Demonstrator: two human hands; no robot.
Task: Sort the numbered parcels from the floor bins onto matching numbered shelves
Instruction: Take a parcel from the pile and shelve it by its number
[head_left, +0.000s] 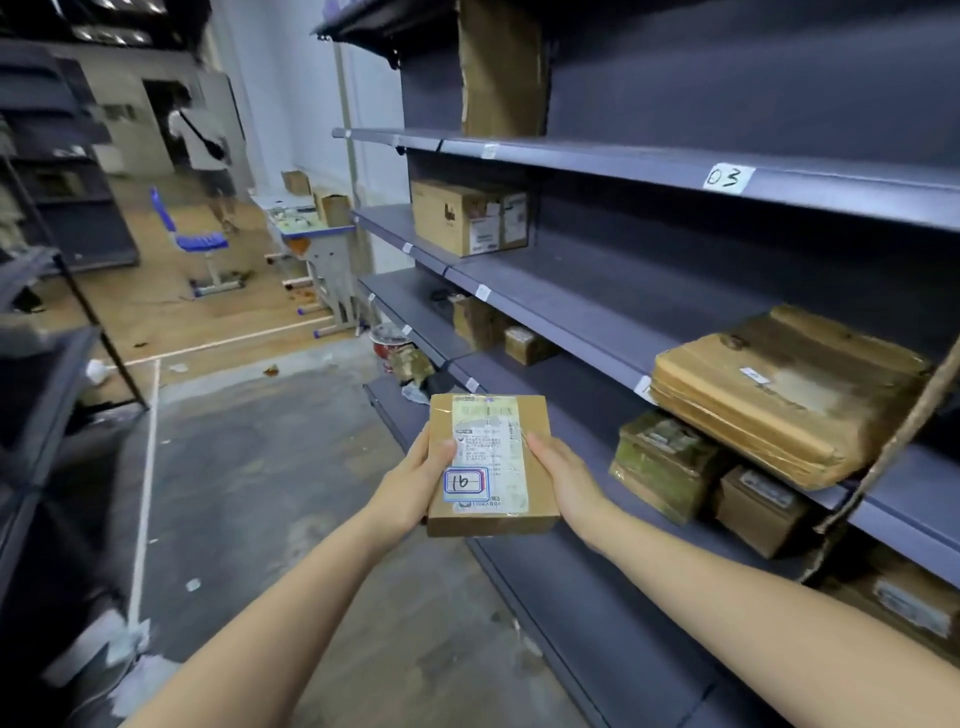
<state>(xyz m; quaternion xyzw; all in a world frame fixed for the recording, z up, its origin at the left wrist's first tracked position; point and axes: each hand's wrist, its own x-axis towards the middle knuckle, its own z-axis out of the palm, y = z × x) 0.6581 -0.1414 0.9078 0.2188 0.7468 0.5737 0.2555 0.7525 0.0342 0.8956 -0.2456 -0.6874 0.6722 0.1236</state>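
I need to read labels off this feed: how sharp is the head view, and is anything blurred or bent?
Head view: the parcel held in both hands is sharp, its handwritten sticker legible, as is the 03 tag. The far room with the blue chair is smeared. Wide-angle distortion tilts the shelves. Lighting is dim, without strong glare.

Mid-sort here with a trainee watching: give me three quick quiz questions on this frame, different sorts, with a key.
1. True or false: both hands hold the small parcel.
2. The one shelf tag that can be read says: A) 16 B) 03 C) 07
3. Fill in: the left hand's thumb lies next to the handwritten ____ on the parcel.

Key:
1. True; the right hand grips the opposite edge.
2. B
3. sticker, which seems to read 16.
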